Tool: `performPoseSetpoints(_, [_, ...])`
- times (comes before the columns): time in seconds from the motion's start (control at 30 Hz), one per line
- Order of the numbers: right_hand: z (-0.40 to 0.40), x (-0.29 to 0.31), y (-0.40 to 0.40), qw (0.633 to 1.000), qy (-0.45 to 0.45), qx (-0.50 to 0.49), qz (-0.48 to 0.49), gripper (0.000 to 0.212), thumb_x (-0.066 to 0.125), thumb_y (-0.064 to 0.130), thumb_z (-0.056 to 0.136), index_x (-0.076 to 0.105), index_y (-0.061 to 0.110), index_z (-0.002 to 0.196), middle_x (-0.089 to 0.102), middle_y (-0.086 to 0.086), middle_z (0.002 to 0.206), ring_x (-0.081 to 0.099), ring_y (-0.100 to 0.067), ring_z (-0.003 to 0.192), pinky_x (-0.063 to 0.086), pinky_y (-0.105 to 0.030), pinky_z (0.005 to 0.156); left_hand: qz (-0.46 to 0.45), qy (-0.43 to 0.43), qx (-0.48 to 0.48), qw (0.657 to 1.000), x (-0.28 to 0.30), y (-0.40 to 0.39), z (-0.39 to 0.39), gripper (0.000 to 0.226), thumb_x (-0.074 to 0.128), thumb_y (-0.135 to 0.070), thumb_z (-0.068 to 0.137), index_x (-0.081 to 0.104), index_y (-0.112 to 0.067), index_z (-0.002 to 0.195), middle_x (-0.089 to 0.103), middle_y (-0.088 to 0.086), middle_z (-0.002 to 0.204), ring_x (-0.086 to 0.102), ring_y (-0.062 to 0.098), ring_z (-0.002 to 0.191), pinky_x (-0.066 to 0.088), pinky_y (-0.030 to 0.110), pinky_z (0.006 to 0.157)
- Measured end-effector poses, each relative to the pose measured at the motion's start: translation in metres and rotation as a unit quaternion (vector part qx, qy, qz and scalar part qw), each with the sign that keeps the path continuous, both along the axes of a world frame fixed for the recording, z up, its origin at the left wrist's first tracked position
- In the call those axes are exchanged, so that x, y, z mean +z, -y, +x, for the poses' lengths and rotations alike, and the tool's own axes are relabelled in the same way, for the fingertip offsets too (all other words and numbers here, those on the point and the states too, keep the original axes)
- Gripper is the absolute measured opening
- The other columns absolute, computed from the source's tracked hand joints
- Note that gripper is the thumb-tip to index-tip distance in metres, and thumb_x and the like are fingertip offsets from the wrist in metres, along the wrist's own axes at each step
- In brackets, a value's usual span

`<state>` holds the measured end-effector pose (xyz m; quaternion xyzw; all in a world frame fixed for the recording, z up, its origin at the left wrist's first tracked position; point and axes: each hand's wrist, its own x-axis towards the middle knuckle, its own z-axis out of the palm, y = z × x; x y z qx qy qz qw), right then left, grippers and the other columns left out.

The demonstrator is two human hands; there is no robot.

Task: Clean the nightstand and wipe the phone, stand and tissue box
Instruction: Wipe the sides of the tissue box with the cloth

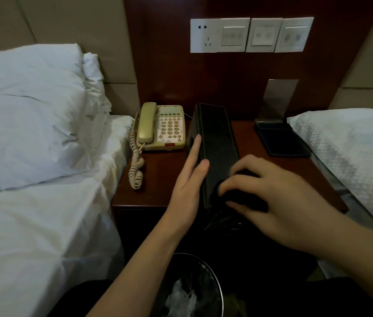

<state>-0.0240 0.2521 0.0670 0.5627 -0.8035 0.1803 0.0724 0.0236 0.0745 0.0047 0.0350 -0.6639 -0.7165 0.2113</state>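
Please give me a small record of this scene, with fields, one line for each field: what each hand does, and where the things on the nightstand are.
left hand: left hand, fingers straight, steadies the left side of the black tissue box
right hand: right hand presses a dark cloth on the near end of the box's top
phone: phone at the back left of the nightstand, handset on its cradle
stand: stand at the back right, upright
bin: waste bin on the floor below

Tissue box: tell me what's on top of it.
On the tissue box, the right hand presses a dark cloth near its front end. Whatever lies beneath hand and cloth is hidden.
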Motion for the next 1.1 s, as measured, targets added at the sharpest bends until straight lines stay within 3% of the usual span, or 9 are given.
performPoseSetpoints(0.13, [0.005, -0.006, 0.008, 0.998, 0.036, 0.050, -0.004, 0.022, 0.057, 0.043, 0.091, 0.058, 0.044, 0.113, 0.044, 0.020, 0.118, 0.050, -0.001, 0.107, 0.052, -0.027, 0.081, -0.016, -0.010, 0.005, 1.000, -0.005, 0.003, 0.000, 0.063, 0.054, -0.041, 0.101, 0.029, -0.037, 0.159, 0.027, -0.022, 0.166, 0.023, -0.010, 0.149, 0.022, 0.022, 0.123])
performPoseSetpoints(0.3, [-0.019, -0.005, 0.003, 0.993, 0.041, -0.069, -0.083, 0.021, 0.056, 0.042, 0.089, 0.059, 0.046, 0.109, 0.041, 0.024, 0.112, 0.052, 0.000, 0.099, 0.049, -0.025, 0.080, 0.004, -0.005, -0.012, 1.000, -0.007, 0.001, -0.003, 0.060, 0.055, -0.039, 0.101, 0.035, -0.044, 0.156, 0.037, -0.015, 0.163, 0.034, 0.005, 0.150, 0.029, 0.044, 0.126])
performPoseSetpoints(0.47, [-0.002, -0.005, -0.002, 0.999, 0.034, 0.004, 0.019, 0.021, 0.060, 0.044, 0.089, 0.054, 0.052, 0.108, 0.038, 0.027, 0.114, 0.049, 0.002, 0.104, 0.047, -0.018, 0.080, 0.014, -0.010, -0.002, 1.000, -0.007, 0.005, -0.004, 0.065, 0.055, -0.039, 0.097, 0.033, -0.034, 0.159, 0.039, -0.012, 0.163, 0.036, 0.008, 0.150, 0.028, 0.044, 0.126])
performPoseSetpoints(0.63, [-0.030, -0.012, 0.007, 0.984, 0.076, -0.125, -0.104, 0.022, 0.064, 0.035, 0.092, 0.058, 0.045, 0.110, 0.043, 0.024, 0.112, 0.054, -0.001, 0.102, 0.042, -0.014, 0.081, 0.028, 0.005, -0.017, 0.999, -0.004, 0.004, -0.007, 0.053, 0.043, -0.018, 0.109, 0.033, -0.034, 0.158, 0.045, -0.011, 0.159, 0.047, 0.008, 0.143, 0.041, 0.034, 0.118])
performPoseSetpoints(0.77, [-0.020, -0.022, 0.012, 0.969, 0.150, -0.114, -0.159, 0.021, 0.065, 0.030, 0.092, 0.061, 0.043, 0.107, 0.049, 0.024, 0.112, 0.055, 0.002, 0.105, 0.045, -0.013, 0.084, 0.036, 0.041, 0.022, 0.998, -0.008, 0.016, -0.007, 0.060, 0.055, -0.045, 0.099, 0.033, -0.051, 0.155, 0.039, -0.013, 0.162, 0.040, 0.011, 0.148, 0.033, 0.045, 0.123])
performPoseSetpoints(0.9, [-0.009, -0.025, 0.008, 0.949, 0.233, -0.064, -0.204, 0.017, 0.064, 0.036, 0.087, 0.066, 0.044, 0.102, 0.057, 0.016, 0.111, 0.060, -0.006, 0.106, 0.046, -0.015, 0.085, 0.035, 0.062, 0.033, 0.997, -0.006, 0.020, -0.007, 0.052, 0.045, -0.034, 0.107, 0.033, -0.045, 0.156, 0.047, -0.015, 0.156, 0.049, 0.002, 0.138, 0.043, 0.020, 0.109])
performPoseSetpoints(0.97, [-0.011, -0.025, 0.009, 0.938, 0.249, -0.070, -0.229, 0.016, 0.063, 0.039, 0.085, 0.068, 0.043, 0.100, 0.059, 0.013, 0.110, 0.061, -0.007, 0.105, 0.046, -0.016, 0.084, 0.012, 0.070, 0.034, 0.997, -0.007, 0.021, -0.009, 0.051, 0.045, -0.038, 0.106, 0.035, -0.043, 0.156, 0.050, -0.017, 0.152, 0.050, 0.000, 0.136, 0.045, 0.016, 0.105])
performPoseSetpoints(1.1, [-0.015, -0.025, 0.015, 0.936, 0.255, -0.065, -0.236, 0.017, 0.062, 0.042, 0.083, 0.069, 0.041, 0.099, 0.061, 0.013, 0.108, 0.063, -0.006, 0.102, 0.046, -0.014, 0.082, -0.020, 0.078, 0.037, 0.996, -0.003, 0.028, -0.005, 0.063, 0.049, -0.068, 0.095, 0.038, -0.049, 0.154, 0.047, -0.026, 0.153, 0.041, -0.003, 0.144, 0.033, 0.037, 0.123])
